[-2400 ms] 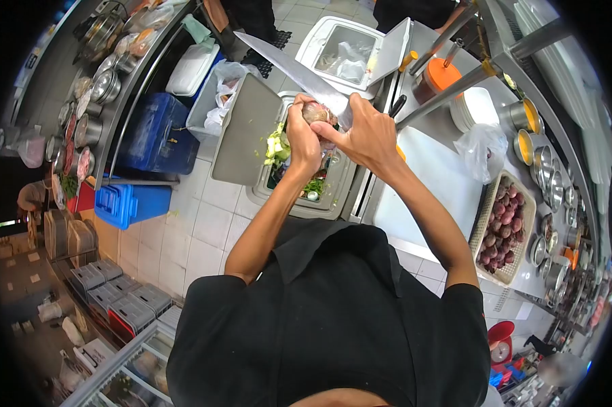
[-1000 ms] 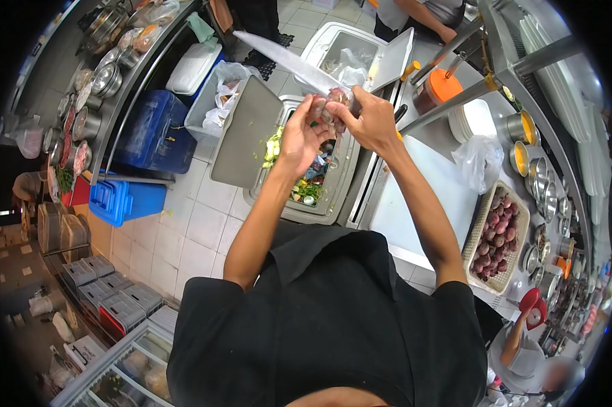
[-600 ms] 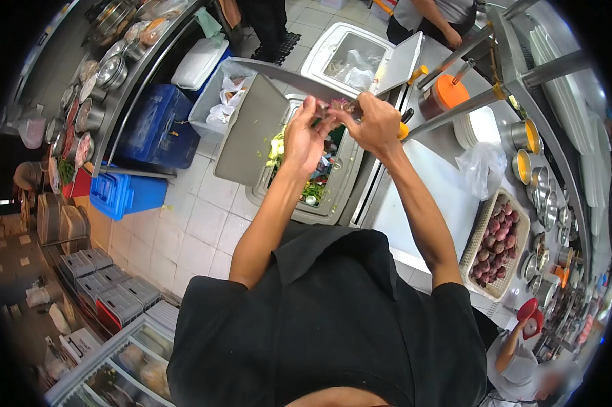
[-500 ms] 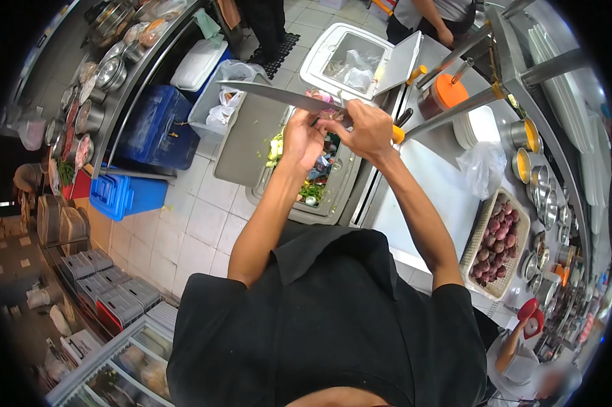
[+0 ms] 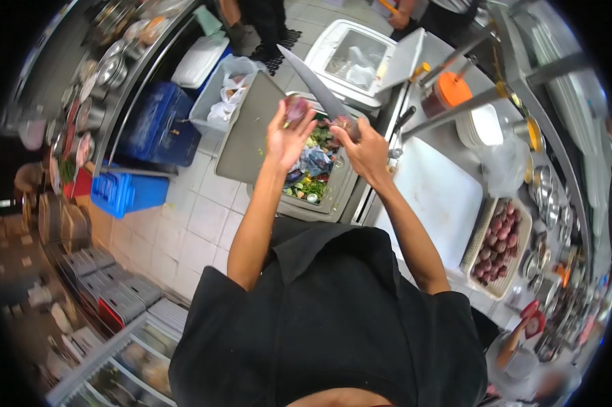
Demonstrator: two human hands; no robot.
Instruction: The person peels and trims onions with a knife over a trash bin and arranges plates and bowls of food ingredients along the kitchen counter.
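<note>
A red onion (image 5: 295,108) sits in my left hand (image 5: 287,144), held near the thumb and fingertips while the other fingers spread loosely. My right hand (image 5: 368,154) grips a large kitchen knife (image 5: 316,83), its blade pointing up and to the left. Between my right thumb and the blade's base is a reddish piece, which looks like onion skin (image 5: 344,125). The knife's handle is hidden in the fist. Both hands hover above a grey bin (image 5: 346,193) of vegetable scraps and plastic, its lid (image 5: 241,129) swung open to the left.
At right, a white cutting board (image 5: 431,203) lies on the counter beside a basket (image 5: 470,268) of red onions. A container with an orange lid (image 5: 453,88) and white dishes (image 5: 481,127) stand further back. A white bin (image 5: 312,57) is beyond the grey one. Other people stand nearby.
My hands have moved apart. The left has drawn away left with the onion; the knife, earlier across the onion and nearly level, now tilts upward in my right hand.
</note>
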